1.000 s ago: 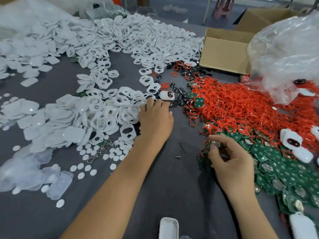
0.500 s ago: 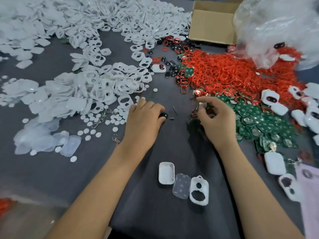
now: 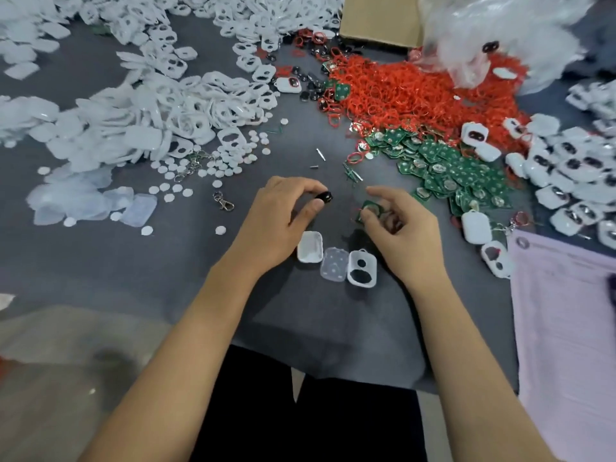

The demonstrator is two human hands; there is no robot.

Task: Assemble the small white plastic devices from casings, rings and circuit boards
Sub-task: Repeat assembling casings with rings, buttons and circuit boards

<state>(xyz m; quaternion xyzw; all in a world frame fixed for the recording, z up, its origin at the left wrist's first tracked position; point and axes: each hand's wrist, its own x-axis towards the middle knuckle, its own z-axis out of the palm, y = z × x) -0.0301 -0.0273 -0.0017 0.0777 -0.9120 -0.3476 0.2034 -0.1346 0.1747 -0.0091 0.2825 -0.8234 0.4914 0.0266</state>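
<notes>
Three loose plastic casing pieces [image 3: 336, 260] wait near the tabletop's front edge; left hand [image 3: 276, 221] pinches a small black button [image 3: 325, 196], right hand [image 3: 400, 228] grips a green circuit board [image 3: 370, 208], assembly barely begun

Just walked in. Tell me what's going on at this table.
A person is putting together small white devices by hand. The left hand pinches a small black button; the right hand holds a green circuit board. Below the hands, three casing parts lie side by side on the grey cloth, not yet joined. Heaps of white casings, red rings and boards lie around.
</notes>
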